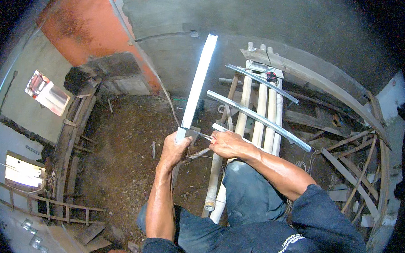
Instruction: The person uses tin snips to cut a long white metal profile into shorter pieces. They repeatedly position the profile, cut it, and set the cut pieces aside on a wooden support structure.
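My left hand (174, 149) is closed around the lower end of a long, shiny metal channel (199, 82), which rises steeply in front of me. In my right hand (228, 144) is a hand tool with a thin metal tip and a reddish handle (213, 140). Its tip (204, 136) points left toward the channel's lower end; whether they touch I cannot tell. Most of the handle is hidden by my fingers. Beyond my right hand, another metal channel (258, 119) lies slantwise across a bench of pale bamboo poles (260, 100). A shorter metal strip (263, 83) rests farther back.
A round red-and-black object (271, 77) sits at the bench's far end. Long boards (307, 76) and leaning wooden pieces (355, 168) crowd the right. A wooden ladder (49, 205) lies at the lower left. The ground (117, 154) is bare earth with debris. A thin pipe (144, 58) slants along the wall.
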Tool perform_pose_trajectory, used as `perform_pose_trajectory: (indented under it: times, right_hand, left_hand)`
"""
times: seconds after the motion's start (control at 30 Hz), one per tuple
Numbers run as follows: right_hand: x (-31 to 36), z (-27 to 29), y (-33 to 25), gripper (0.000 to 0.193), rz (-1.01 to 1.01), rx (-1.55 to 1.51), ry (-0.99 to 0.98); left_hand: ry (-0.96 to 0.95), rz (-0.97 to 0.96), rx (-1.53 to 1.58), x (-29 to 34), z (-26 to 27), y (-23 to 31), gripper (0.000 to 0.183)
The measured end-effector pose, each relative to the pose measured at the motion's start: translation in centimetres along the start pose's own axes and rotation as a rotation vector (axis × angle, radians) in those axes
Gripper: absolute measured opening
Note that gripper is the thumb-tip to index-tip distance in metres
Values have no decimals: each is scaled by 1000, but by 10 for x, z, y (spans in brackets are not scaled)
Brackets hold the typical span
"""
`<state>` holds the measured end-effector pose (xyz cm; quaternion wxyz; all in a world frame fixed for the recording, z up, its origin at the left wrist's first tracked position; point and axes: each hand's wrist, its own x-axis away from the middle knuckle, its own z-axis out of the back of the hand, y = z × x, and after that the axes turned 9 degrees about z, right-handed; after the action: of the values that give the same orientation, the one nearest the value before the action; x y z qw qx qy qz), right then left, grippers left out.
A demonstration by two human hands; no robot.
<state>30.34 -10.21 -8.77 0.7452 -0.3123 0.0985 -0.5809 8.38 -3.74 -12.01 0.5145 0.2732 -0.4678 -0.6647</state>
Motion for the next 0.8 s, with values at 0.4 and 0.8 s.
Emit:
perform_pose_trajectory:
  times: [0.4,0.8]
  right_hand:
    - [5,0,10,30,-51,-101,-6]
    - [2,-3,17,32,1,-176,-8]
  left_hand:
    - [-148,147,7,-2,-6,0,31]
    - [-182,49,-57,-1,-22,-7,29]
